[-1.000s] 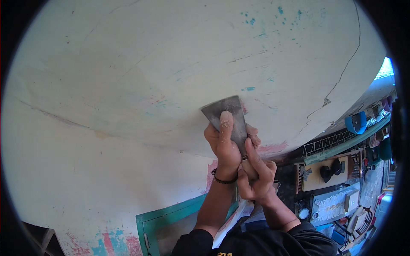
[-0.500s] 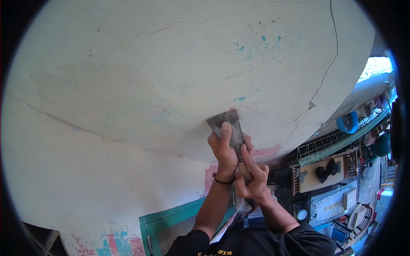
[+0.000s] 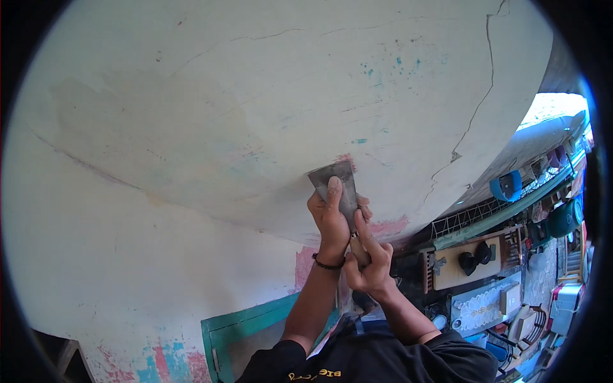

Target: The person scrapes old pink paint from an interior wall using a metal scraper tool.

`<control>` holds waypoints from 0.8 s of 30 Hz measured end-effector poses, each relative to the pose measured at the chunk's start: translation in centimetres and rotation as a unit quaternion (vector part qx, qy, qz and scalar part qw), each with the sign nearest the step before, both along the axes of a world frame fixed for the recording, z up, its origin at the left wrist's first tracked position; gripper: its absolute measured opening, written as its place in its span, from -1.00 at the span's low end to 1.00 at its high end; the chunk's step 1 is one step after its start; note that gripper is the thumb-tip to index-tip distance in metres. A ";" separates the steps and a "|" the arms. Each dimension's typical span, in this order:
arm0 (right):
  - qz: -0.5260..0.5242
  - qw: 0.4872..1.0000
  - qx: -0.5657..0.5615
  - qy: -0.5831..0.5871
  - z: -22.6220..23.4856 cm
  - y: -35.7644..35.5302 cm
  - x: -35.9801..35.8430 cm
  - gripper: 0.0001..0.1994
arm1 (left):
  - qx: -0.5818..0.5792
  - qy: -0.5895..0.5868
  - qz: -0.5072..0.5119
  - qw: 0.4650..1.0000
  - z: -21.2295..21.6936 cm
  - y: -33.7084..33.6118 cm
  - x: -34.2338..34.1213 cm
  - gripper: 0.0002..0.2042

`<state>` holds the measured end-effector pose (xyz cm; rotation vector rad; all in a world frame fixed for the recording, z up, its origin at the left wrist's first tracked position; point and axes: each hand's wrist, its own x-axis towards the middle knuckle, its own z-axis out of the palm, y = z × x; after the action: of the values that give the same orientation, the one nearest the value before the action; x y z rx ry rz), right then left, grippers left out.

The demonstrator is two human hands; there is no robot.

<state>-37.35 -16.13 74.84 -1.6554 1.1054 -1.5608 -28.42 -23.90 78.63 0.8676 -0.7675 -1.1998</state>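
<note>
A wide metal scraper lies against the pale painted wall, its broad edge pointing away from me. My right hand is closed around its handle, with the index finger stretched along toward the blade. My left hand grips the blade, thumb pressed flat on its face and the other fingers mostly hidden behind it; a dark bracelet circles that wrist. Dust coats the left thumb. Just beyond the blade's edge shows a small scraped pinkish-red patch.
A green frame stands below my left forearm. Cracks and blue flecks mark the wall, and a larger pink patch shows right of my hands. Off to the right are a wooden bench, a table with a lacy cover and a blue container.
The scraper sits slightly farther up and left in the picture, and more pinkish-red shows at its edge. The whole view has shifted a little. Both hands keep their hold.
</note>
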 end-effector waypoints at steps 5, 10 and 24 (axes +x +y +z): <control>-0.015 0.999 -0.028 0.000 -0.1 0.0 0.4 -0.27 | 0.009 -0.029 0.016 0.999 0.6 0.5 -0.3 -0.62; -0.013 1.000 -0.019 0.000 -0.5 -0.1 0.7 -0.28 | -0.021 0.005 -0.015 1.000 -0.3 -0.3 0.4 -0.64; -0.029 0.999 -0.029 0.012 -1.2 -0.1 0.9 -0.29 | -0.037 -0.041 -0.004 0.998 0.4 -0.4 0.2 -0.61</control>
<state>-36.43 -16.26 73.66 -1.6992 1.1391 -1.6279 -28.17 -24.35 79.02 0.8581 -0.8772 -1.1414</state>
